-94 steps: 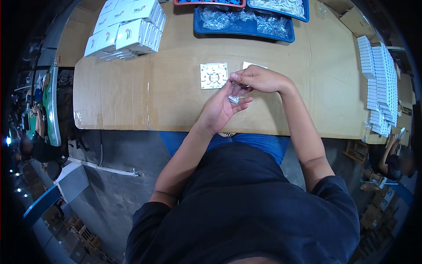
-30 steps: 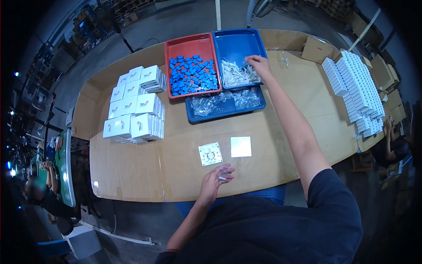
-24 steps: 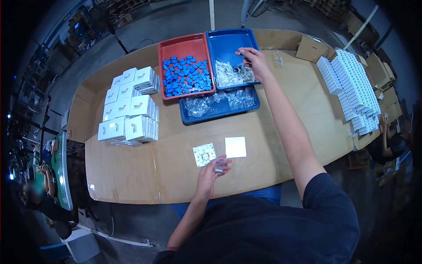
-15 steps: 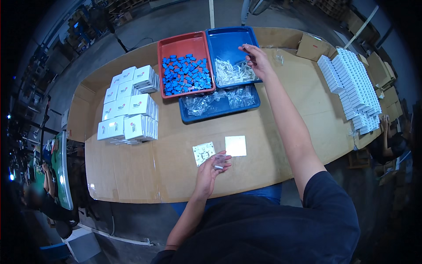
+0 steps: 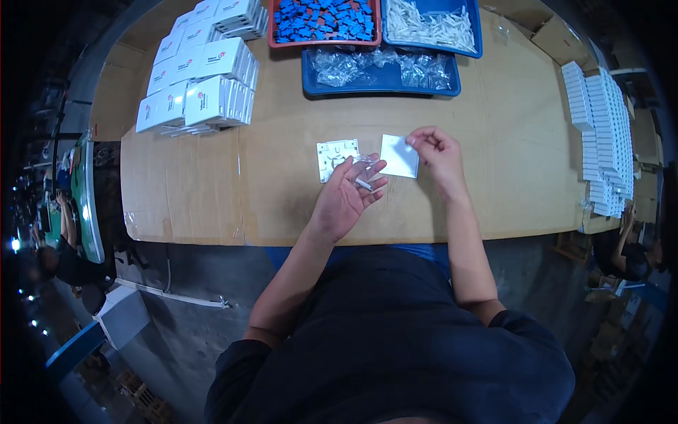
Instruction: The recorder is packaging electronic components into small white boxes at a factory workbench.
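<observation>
My left hand point(image 5: 340, 203), palm up, holds a small clear plastic bag point(image 5: 362, 168) between thumb and fingers. A small white stick-like part point(image 5: 364, 184) shows at the bag, by the fingers. My right hand point(image 5: 441, 164) is closed in a pinch over the right edge of a plain white square plate point(image 5: 397, 161); what the fingertips hold, if anything, is too small to make out. Left of that plate, partly behind my left fingers, lies a white square base point(image 5: 330, 152) with moulded slots and clips.
A red tray point(image 5: 325, 44) holds blue parts. Beside it, a blue tray point(image 5: 432, 47) holds white stick-like parts; a lower blue tray point(image 5: 381, 91) holds clear bags. Stacked white boxes point(image 5: 205, 99) stand left, stacked white pieces point(image 5: 600, 134) right. Co-workers sit at both sides.
My right hand has come back from above the blue tray of white parts to the white plate, its fingers pinched. My left hand still holds the bag. The whole view has tilted nearer to me.
</observation>
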`<state>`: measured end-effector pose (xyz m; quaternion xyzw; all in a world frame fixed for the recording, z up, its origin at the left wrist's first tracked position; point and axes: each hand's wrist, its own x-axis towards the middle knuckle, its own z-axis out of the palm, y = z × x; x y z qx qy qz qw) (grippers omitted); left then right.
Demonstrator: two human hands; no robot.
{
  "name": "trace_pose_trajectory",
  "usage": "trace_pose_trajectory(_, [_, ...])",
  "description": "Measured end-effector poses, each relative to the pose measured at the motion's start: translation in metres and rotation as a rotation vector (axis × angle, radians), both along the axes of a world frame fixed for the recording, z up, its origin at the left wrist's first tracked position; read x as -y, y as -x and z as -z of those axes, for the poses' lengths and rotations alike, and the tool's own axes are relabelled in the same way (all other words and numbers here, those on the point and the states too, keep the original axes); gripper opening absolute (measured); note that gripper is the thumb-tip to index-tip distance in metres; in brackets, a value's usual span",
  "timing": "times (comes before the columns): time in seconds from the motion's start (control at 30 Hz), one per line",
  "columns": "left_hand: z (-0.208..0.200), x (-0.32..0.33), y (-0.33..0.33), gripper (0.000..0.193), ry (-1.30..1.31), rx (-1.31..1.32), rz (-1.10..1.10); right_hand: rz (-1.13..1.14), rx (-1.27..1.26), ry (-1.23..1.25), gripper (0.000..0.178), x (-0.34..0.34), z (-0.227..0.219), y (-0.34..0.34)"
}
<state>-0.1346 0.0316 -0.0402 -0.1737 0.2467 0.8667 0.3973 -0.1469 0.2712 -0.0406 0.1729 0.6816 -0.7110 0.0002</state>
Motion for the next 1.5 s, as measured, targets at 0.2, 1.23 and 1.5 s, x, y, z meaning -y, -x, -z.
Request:
trace_pose_trajectory(0.2, [-0.006,-0.01,-0.003,0.05,0.116,-0.081,0.087,-0.115,-0.013,0.01,0.02,0.008,-0.007,-0.008])
trace_pose_trajectory(1.23, [-0.006,0.004,-0.001,0.042,0.163,-0.185,0.068,-0.927,-0.235,-0.374,0.013,0.028,-0.073,0.037])
trace_pose_trajectory(1.5, [-0.005,0.004,-0.002,0.04,0.105,-0.192,0.026,-1.072,-0.085,-0.242,0.028,0.029,-0.062,0.039])
